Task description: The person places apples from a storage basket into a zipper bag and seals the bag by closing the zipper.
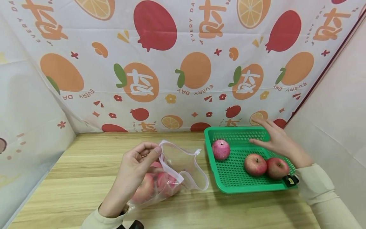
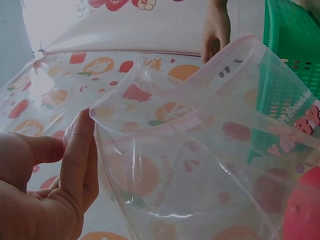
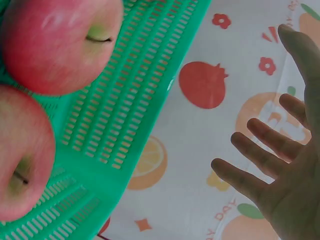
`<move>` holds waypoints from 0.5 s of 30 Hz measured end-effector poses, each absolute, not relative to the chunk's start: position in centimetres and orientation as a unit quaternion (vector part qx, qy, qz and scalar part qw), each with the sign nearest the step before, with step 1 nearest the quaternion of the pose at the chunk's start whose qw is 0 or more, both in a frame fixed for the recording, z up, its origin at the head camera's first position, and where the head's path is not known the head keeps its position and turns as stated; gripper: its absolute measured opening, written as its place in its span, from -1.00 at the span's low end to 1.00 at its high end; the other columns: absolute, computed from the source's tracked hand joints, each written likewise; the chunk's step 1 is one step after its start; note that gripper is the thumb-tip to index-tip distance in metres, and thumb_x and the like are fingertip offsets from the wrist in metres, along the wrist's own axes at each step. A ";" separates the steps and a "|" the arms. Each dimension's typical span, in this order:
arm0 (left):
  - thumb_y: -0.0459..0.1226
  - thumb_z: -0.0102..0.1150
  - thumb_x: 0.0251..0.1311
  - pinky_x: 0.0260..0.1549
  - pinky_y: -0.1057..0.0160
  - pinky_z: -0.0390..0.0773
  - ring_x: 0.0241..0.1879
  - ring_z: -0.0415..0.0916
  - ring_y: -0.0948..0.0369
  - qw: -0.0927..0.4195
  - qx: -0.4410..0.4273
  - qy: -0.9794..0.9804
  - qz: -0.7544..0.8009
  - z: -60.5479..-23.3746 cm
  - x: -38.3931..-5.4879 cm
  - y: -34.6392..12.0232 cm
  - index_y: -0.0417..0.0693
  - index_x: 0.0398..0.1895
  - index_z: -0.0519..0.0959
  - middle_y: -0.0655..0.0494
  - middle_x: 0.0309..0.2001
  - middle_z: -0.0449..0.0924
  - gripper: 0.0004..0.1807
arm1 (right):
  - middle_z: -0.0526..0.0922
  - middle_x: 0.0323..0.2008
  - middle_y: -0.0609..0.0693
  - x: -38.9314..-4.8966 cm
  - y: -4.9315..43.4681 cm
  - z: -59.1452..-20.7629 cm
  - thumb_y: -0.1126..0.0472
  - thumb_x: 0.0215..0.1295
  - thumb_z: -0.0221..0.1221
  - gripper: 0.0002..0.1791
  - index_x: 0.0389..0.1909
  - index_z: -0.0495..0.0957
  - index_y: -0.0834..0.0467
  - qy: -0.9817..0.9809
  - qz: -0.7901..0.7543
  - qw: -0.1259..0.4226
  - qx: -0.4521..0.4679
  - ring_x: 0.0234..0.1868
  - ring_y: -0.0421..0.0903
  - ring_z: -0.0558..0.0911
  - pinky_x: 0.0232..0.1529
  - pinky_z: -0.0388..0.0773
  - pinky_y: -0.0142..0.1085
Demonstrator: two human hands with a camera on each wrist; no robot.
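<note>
My left hand (image 1: 133,171) pinches the pink-trimmed mouth of a clear zip bag (image 1: 184,159) between thumb and fingers. Through the film, red apples (image 1: 144,189) show at the bag's lower end, partly covered by the hand; their count is unclear. The left wrist view shows the bag's mouth spread apart, with one red apple (image 2: 302,207) at its edge. Above the far right part of a green plastic basket (image 1: 234,190), my right hand (image 1: 274,138) is spread and holds nothing. Inside the basket lie a pinkish apple (image 1: 221,149) at left and two apples (image 1: 255,164) side by side at right.
The bag and basket rest on a light wooden table (image 1: 85,178). Behind them hangs a fruit-printed cloth (image 1: 171,73), close to the basket's back rim. A pale wall (image 1: 337,105) stands at the right and another (image 1: 25,95) at the left.
</note>
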State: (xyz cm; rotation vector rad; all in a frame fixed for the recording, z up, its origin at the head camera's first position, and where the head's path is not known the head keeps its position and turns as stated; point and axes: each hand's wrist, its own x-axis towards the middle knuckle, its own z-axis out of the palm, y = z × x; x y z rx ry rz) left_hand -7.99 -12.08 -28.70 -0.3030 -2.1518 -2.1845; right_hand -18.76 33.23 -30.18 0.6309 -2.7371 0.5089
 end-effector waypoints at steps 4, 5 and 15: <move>-0.22 0.21 0.44 -0.36 0.02 0.79 -0.34 0.72 0.17 0.030 -0.097 -0.698 -0.709 -28.7 -8.0 -12.1 -0.31 -0.07 0.54 0.07 -0.34 0.70 -0.73 | 0.42 0.29 0.27 -18.7 33.8 -30.3 -0.10 0.18 0.46 -0.08 0.49 0.28 0.09 -0.956 0.163 0.128 0.210 0.17 0.30 0.51 0.09 0.52 0.39; -0.22 0.21 0.44 -0.36 0.02 0.79 -0.34 0.72 0.17 0.029 -0.096 -0.698 -0.709 -28.7 -8.0 -12.2 -0.31 -0.07 0.54 0.07 -0.34 0.69 -0.73 | 0.42 0.29 0.27 -18.7 33.9 -30.4 -0.10 0.17 0.46 -0.08 0.48 0.29 0.10 -0.956 0.159 0.126 0.210 0.18 0.29 0.51 0.09 0.52 0.39; -0.22 0.22 0.44 -0.35 0.04 0.79 -0.33 0.72 0.16 0.027 -0.099 -0.696 -0.711 -28.7 -8.0 -12.3 -0.32 -0.06 0.54 0.07 -0.33 0.70 -0.72 | 0.38 0.33 0.34 -18.3 35.2 -30.6 -0.17 0.15 0.46 -0.01 0.51 0.25 0.11 -0.968 0.135 0.061 0.205 0.20 0.34 0.52 0.05 0.55 0.40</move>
